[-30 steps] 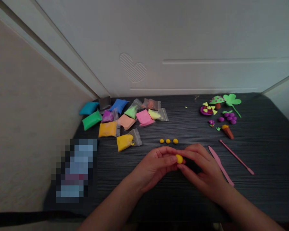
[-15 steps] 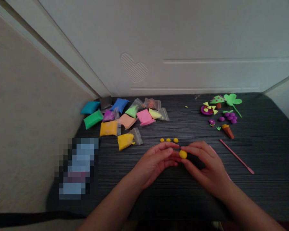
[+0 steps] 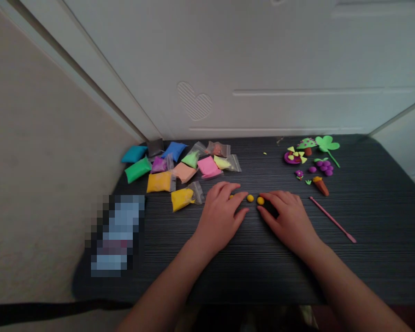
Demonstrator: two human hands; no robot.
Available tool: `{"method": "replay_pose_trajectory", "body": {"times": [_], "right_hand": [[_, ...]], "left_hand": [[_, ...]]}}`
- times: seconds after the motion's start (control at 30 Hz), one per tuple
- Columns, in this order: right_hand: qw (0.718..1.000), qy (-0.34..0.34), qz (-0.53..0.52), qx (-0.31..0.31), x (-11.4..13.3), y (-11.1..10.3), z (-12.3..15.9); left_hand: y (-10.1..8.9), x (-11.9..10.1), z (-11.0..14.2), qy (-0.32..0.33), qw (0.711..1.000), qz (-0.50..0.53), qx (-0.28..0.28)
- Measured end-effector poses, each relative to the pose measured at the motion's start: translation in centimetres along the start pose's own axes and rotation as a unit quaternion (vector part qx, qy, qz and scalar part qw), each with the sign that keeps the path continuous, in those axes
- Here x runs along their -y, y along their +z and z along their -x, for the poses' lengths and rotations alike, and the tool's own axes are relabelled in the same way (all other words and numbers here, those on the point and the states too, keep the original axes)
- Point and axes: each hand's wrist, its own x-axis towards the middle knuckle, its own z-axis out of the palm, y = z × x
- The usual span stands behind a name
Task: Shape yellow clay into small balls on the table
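Fingertips and thumb of my right hand (image 3: pixel 287 216) pinch a small yellow clay ball (image 3: pixel 260 200), low at the right end of a row of similar balls. A second yellow ball (image 3: pixel 250 198) sits on the dark table between my two hands. My left hand (image 3: pixel 221 210) is spread palm down at the row's left side, thumb and fingers apart. Its fingers partly cover another yellow ball (image 3: pixel 231 197), and whatever else lies beneath them is hidden.
Several bags of coloured clay (image 3: pixel 159 182) lie at the back left, near a blurred-out rectangle (image 3: pixel 117 235). Clay figures stand at right, including a mushroom (image 3: pixel 307 145), a clover (image 3: pixel 327 144), grapes (image 3: pixel 325 167) and a brown cone (image 3: pixel 320 186). A pink stick tool (image 3: pixel 332 219) lies in front.
My right hand has carried the yellow ball forward and down to the end of the row. My left hand has moved forward over the row's left part. The view has shifted slightly.
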Motion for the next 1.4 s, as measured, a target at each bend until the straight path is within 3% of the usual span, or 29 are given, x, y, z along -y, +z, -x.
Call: {"method": "replay_pose_trajectory", "body": {"times": [0.27, 0.7, 1.0, 1.4], "right_hand": [[0.999, 0.000, -0.030, -0.015, -0.2, -0.3, 0.0], [0.993, -0.091, -0.037, 0.063, 1.6, -0.5, 0.8], [0.984, -0.094, -0.105, 0.107, 0.3, -1.3, 0.7], [0.977, -0.106, -0.126, 0.132, -0.1, -1.0, 0.5]], "left_hand": [[0.2, -0.4, -2.0, 0.044, 0.997, -0.045, 0.052], [-1.1, 1.0, 0.5, 0.051, 0.998, 0.020, 0.043], [-0.1, 0.4, 3.1, 0.003, 0.997, 0.043, 0.057], [0.0, 0.4, 3.1, -0.036, 0.994, 0.068, 0.083]]}}
